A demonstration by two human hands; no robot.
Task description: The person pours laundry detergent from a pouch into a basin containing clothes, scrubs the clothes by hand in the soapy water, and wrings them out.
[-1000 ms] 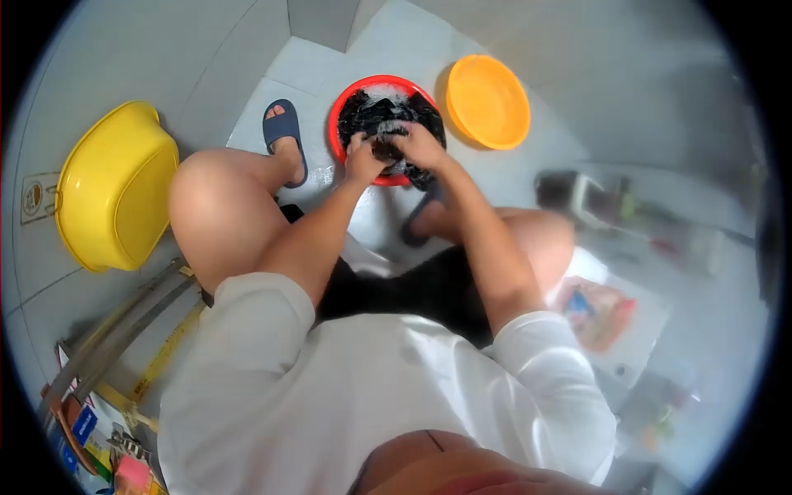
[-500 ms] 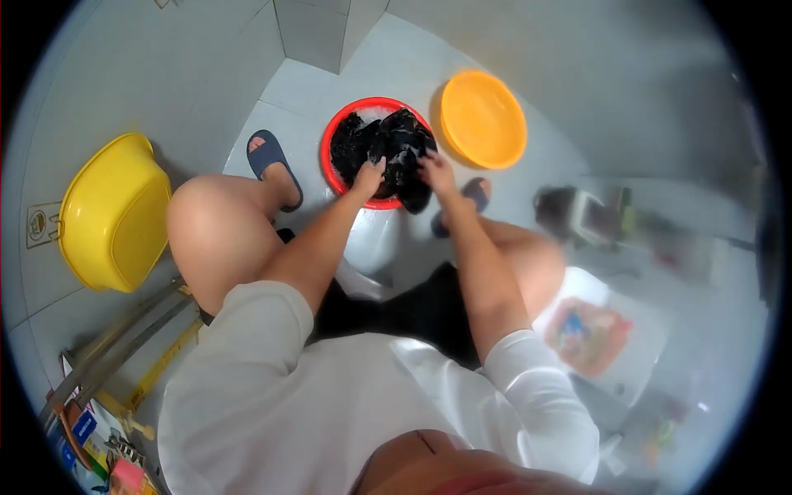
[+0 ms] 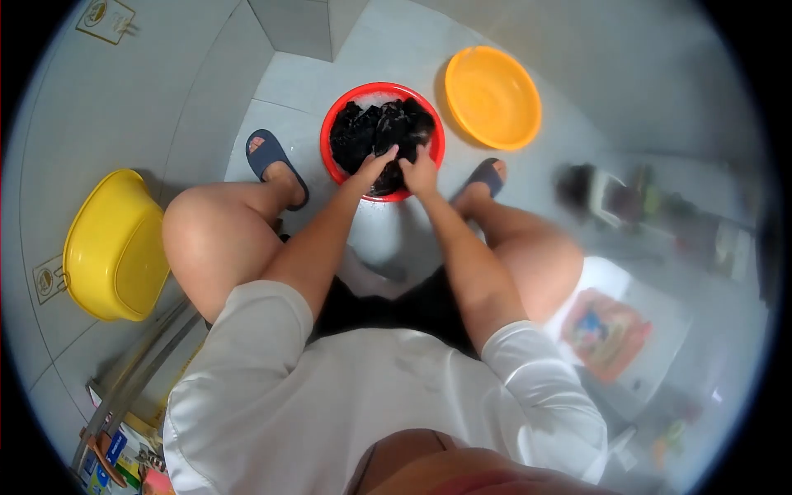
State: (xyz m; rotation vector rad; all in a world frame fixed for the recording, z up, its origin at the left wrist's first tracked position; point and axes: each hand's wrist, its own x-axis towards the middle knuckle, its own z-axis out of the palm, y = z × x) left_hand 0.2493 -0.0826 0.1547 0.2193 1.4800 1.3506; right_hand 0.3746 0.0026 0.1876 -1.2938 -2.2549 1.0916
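Note:
Dark, wet black clothing (image 3: 392, 124) fills a red basin (image 3: 327, 157) on the floor between my feet, with whitish suds at its back edge. My left hand (image 3: 378, 167) grips the cloth near the front of the basin, its thumb on top and the other fingers partly hidden in the folds. Close beside it, my right hand (image 3: 421, 172) holds the same cloth at the front right, fingers curled into it. The clothing lies within the rim.
An orange basin (image 3: 493, 99) stands on the floor at the back right. A yellow basin (image 3: 115, 247) hangs from a wall hook on the left. To the right, a blurred pink container (image 3: 606, 334) sits on a white surface. Slippers (image 3: 277, 169) are on my feet.
The part of the black clothing that hung over the basin's front right rim is now inside. My right hand has closed onto the cloth and come down beside the left. The view has shifted slightly.

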